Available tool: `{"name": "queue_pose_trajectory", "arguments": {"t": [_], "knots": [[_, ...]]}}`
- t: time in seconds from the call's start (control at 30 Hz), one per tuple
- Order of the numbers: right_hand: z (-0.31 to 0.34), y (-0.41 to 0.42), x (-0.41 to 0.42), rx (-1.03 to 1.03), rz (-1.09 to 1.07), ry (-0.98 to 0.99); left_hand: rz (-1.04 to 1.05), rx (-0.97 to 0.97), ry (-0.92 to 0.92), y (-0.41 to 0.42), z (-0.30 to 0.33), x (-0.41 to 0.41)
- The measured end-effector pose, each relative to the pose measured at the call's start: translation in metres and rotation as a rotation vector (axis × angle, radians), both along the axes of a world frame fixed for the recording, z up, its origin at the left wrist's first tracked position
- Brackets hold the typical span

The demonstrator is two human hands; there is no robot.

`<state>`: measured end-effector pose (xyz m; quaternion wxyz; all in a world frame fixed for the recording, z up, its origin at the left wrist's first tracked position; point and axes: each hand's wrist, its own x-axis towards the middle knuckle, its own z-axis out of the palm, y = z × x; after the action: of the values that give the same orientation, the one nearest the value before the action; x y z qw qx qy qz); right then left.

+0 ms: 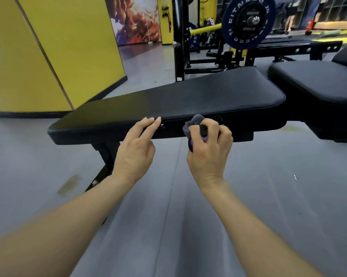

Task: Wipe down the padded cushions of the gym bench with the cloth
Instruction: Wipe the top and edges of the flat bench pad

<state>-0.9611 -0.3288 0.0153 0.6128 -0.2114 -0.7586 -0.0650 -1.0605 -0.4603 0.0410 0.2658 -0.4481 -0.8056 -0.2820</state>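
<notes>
A grey cloth (194, 124) is bunched up and held in the right hand (208, 148). The fingers (224, 134) of that hand are curled tight round the cloth, and something small, black and purple is held in there too; what it is cannot be told. The cloth is pressed on the near side edge of the long black cushion (168, 98) of the gym bench, not on its top. The left hand (136, 146) is held just beside it, with straight fingers (150, 120) close together and their tips touching the same edge.

It looks like the side edge is being wiped now. For a good job, the cloth should be opened out a bit, so that more of it lies flat on the padding. Long strokes should be made from one end of the cushion to the other, with firm, even pressing. The seam under the top edge should be followed, since dirt can hide there. The bench can be kept steady with the left hand. The top of the long cushion and the second cushion (316, 86) on the right most likely need wiping as well.

On the blue weight plate (248, 23) behind the bench, white letters can be seen. They seem to spell "FITNESS", but the other words are too blurred to read.
</notes>
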Motion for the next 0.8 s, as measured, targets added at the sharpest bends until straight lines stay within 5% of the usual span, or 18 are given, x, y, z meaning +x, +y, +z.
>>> {"name": "queue_pose_trajectory", "arguments": {"t": [0.53, 0.8], "knots": [[0.005, 0.012, 0.023, 0.022, -0.052, -0.119, -0.117, -0.107, -0.036, -0.011, 0.002, -0.01], [0.022, -0.011, -0.003, -0.294, -0.303, 0.122, -0.096, 0.033, 0.109, -0.033, -0.007, -0.055]]}}
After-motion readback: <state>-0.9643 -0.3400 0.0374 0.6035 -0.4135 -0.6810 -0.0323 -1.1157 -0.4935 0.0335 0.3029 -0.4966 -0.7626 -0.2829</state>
